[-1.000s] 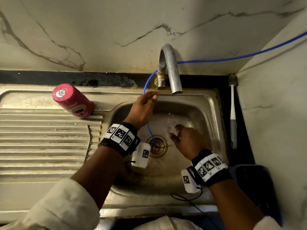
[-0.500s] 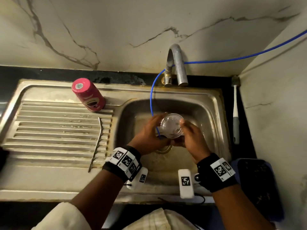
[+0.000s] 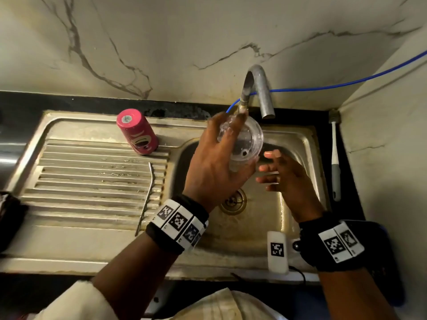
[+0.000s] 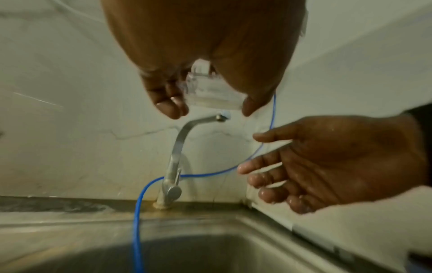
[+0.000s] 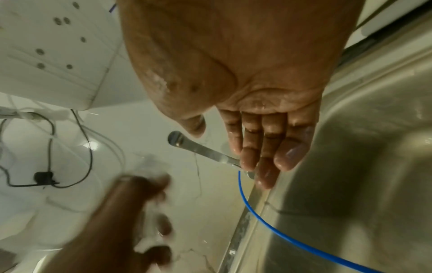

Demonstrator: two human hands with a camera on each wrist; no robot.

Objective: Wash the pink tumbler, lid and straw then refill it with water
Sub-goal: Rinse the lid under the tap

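Observation:
My left hand (image 3: pixel 219 162) grips the clear round lid (image 3: pixel 246 140) and holds it up over the sink basin (image 3: pixel 298 144), just left of the tap spout (image 3: pixel 263 95). In the left wrist view the lid (image 4: pixel 210 92) sits between thumb and fingers. My right hand (image 3: pixel 284 176) hovers open beside it, wet fingers straight, holding nothing; its palm (image 5: pixel 257 92) faces the basin. The pink tumbler (image 3: pixel 137 131) stands upside down on the drainboard (image 3: pixel 69 181) at the back. The metal straw (image 3: pixel 146 197) lies on the drainboard ribs near the basin.
A blue hose (image 3: pixel 346 83) runs along the marble wall to the tap base. A white and grey brush (image 3: pixel 335 162) lies on the black counter right of the sink. The drain (image 3: pixel 233 200) sits in the basin floor. A dark object (image 3: pixel 9 215) lies at the far left.
Both hands held the lid low over the drain; now the left hand alone has lifted it up toward the tap, and the right hand has let go and opened.

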